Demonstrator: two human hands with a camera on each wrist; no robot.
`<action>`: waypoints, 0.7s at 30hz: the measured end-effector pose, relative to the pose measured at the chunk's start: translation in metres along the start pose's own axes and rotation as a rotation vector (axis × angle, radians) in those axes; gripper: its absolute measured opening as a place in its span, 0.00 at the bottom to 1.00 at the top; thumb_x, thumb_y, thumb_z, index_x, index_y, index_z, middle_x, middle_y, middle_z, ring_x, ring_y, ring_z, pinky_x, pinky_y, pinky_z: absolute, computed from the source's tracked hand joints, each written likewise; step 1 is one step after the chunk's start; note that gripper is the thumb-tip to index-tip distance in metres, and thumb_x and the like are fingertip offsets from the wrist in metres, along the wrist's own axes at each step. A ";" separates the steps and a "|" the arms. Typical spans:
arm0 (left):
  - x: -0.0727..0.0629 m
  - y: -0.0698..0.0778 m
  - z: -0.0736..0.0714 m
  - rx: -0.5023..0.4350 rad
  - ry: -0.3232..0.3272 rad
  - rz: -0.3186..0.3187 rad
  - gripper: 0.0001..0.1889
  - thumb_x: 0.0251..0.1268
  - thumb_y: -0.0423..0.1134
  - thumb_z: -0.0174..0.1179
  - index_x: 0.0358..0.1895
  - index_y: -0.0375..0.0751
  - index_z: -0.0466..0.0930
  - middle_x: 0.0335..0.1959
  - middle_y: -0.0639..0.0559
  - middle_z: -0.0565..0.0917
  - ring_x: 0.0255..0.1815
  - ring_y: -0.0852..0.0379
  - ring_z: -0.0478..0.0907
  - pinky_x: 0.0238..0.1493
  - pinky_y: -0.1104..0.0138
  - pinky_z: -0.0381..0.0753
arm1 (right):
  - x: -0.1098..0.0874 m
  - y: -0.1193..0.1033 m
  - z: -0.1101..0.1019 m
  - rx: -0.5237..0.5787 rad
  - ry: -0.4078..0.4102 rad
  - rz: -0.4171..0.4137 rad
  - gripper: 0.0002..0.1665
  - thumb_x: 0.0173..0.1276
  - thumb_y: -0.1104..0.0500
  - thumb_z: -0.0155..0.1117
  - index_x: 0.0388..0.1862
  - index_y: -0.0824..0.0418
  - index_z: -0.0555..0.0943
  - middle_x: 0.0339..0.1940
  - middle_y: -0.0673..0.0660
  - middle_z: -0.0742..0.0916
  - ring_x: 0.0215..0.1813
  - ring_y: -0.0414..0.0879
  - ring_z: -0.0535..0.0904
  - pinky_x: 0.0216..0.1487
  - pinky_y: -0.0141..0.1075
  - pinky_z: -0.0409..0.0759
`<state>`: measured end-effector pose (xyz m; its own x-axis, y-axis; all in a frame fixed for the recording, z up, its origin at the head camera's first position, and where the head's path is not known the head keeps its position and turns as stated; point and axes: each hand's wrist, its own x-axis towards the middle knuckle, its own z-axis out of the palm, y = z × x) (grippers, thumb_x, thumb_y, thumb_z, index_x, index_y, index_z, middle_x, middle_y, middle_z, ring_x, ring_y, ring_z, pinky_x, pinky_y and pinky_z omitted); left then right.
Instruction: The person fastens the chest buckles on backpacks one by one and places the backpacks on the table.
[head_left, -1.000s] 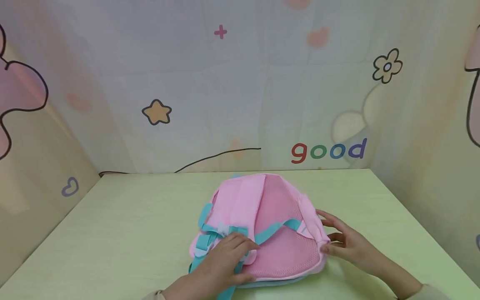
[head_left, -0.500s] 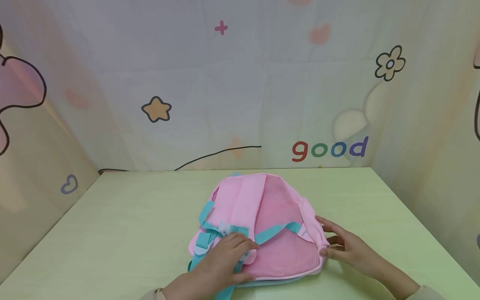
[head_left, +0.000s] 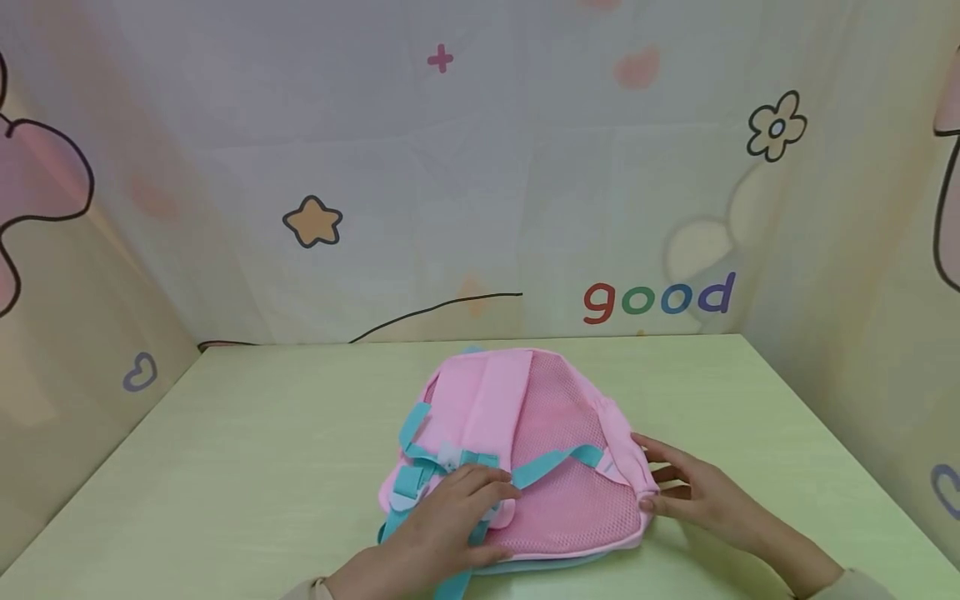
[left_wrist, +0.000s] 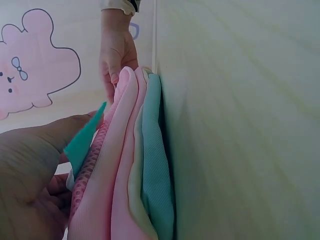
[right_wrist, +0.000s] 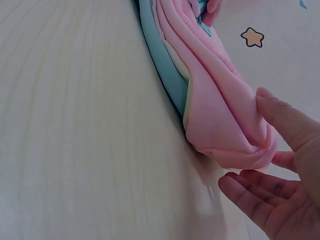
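Turquoise webbing straps (head_left: 410, 481) lie across the pink fabric backpack's (head_left: 573, 508) left side, beneath the left hand (head_left: 450, 517), whose grip I cannot tell. The backpack rests on the pale-green tabletop (head_left: 225, 467), seemingly laid out already, webbing not yet tidied. At its right corner, the right hand (head_left: 690, 500) touches, fingers spread.

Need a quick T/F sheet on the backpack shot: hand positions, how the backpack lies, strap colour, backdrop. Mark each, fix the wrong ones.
1. The left hand lies over teal straps on the pink backpack. True.
2. The right hand is at the backpack's left edge in the head view. False: it is at the right edge.
3. The mesh panel faces down onto the table. False: it faces up.
4. A teal strap crosses the mesh panel. True.
5. The backdrop shows the word "good". True.
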<state>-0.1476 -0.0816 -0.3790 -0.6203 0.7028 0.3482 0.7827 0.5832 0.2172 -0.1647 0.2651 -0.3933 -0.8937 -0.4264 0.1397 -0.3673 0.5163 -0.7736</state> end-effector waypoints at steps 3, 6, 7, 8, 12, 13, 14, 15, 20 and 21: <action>-0.001 0.000 -0.001 -0.031 0.032 0.016 0.25 0.54 0.48 0.71 0.54 0.48 0.75 0.58 0.53 0.77 0.61 0.57 0.71 0.60 0.64 0.77 | 0.000 -0.003 -0.001 -0.037 0.017 -0.018 0.43 0.63 0.56 0.68 0.73 0.65 0.60 0.63 0.68 0.76 0.49 0.28 0.77 0.47 0.29 0.83; -0.001 0.000 -0.002 -0.052 0.063 0.037 0.24 0.53 0.47 0.71 0.53 0.48 0.76 0.58 0.52 0.77 0.61 0.56 0.71 0.58 0.63 0.78 | 0.001 -0.006 -0.002 -0.074 0.031 -0.027 0.42 0.62 0.56 0.69 0.72 0.65 0.62 0.63 0.68 0.75 0.49 0.27 0.77 0.45 0.30 0.83; -0.001 0.000 -0.001 -0.050 0.074 0.047 0.24 0.53 0.47 0.71 0.53 0.48 0.76 0.58 0.51 0.77 0.61 0.56 0.72 0.58 0.63 0.78 | 0.001 -0.007 -0.003 -0.087 0.038 -0.032 0.42 0.62 0.57 0.69 0.71 0.66 0.63 0.63 0.68 0.75 0.49 0.27 0.76 0.45 0.31 0.83; -0.001 -0.001 -0.001 -0.044 0.085 0.057 0.24 0.53 0.47 0.71 0.52 0.48 0.76 0.58 0.51 0.77 0.60 0.55 0.72 0.57 0.63 0.79 | 0.001 -0.007 -0.003 -0.099 0.047 -0.032 0.42 0.61 0.57 0.70 0.71 0.65 0.64 0.63 0.68 0.75 0.49 0.26 0.76 0.44 0.31 0.83; 0.001 -0.002 -0.001 -0.007 0.151 0.108 0.25 0.49 0.45 0.73 0.52 0.47 0.76 0.56 0.49 0.78 0.58 0.55 0.74 0.56 0.65 0.79 | 0.002 -0.010 -0.004 -0.155 0.083 -0.052 0.40 0.59 0.56 0.71 0.68 0.65 0.67 0.61 0.66 0.77 0.49 0.31 0.78 0.43 0.32 0.84; 0.002 -0.002 -0.001 0.004 0.172 0.121 0.25 0.49 0.44 0.74 0.52 0.47 0.76 0.56 0.49 0.78 0.57 0.55 0.74 0.55 0.65 0.79 | 0.002 -0.011 -0.004 -0.175 0.093 -0.059 0.40 0.59 0.56 0.72 0.68 0.65 0.68 0.61 0.65 0.77 0.49 0.34 0.79 0.43 0.33 0.84; 0.002 -0.002 -0.002 0.017 0.194 0.131 0.26 0.48 0.44 0.74 0.52 0.47 0.75 0.56 0.48 0.77 0.57 0.54 0.74 0.54 0.66 0.79 | 0.003 -0.013 -0.004 -0.198 0.102 -0.064 0.40 0.59 0.55 0.72 0.67 0.65 0.68 0.60 0.65 0.78 0.49 0.38 0.81 0.43 0.33 0.84; 0.003 -0.002 -0.002 0.030 0.215 0.139 0.27 0.47 0.44 0.75 0.52 0.47 0.75 0.56 0.48 0.77 0.56 0.55 0.74 0.53 0.67 0.80 | 0.003 -0.014 -0.005 -0.219 0.113 -0.065 0.39 0.59 0.54 0.72 0.67 0.64 0.69 0.60 0.65 0.78 0.49 0.42 0.82 0.43 0.34 0.84; 0.004 -0.005 -0.006 0.063 0.296 0.152 0.27 0.44 0.41 0.76 0.51 0.47 0.76 0.55 0.48 0.78 0.55 0.54 0.75 0.49 0.68 0.80 | 0.009 -0.023 -0.006 -0.313 0.171 -0.055 0.40 0.58 0.51 0.72 0.66 0.62 0.70 0.60 0.64 0.78 0.47 0.55 0.83 0.43 0.40 0.85; 0.004 -0.006 -0.008 0.061 0.303 0.147 0.27 0.43 0.41 0.76 0.51 0.47 0.76 0.55 0.48 0.78 0.55 0.54 0.75 0.49 0.68 0.80 | 0.010 -0.024 -0.007 -0.326 0.182 -0.055 0.40 0.57 0.50 0.73 0.66 0.62 0.70 0.60 0.64 0.78 0.48 0.55 0.83 0.43 0.41 0.84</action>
<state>-0.1540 -0.0855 -0.3719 -0.4508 0.6332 0.6291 0.8525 0.5144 0.0931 -0.1663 0.2531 -0.3689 -0.8906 -0.3366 0.3058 -0.4529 0.7180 -0.5286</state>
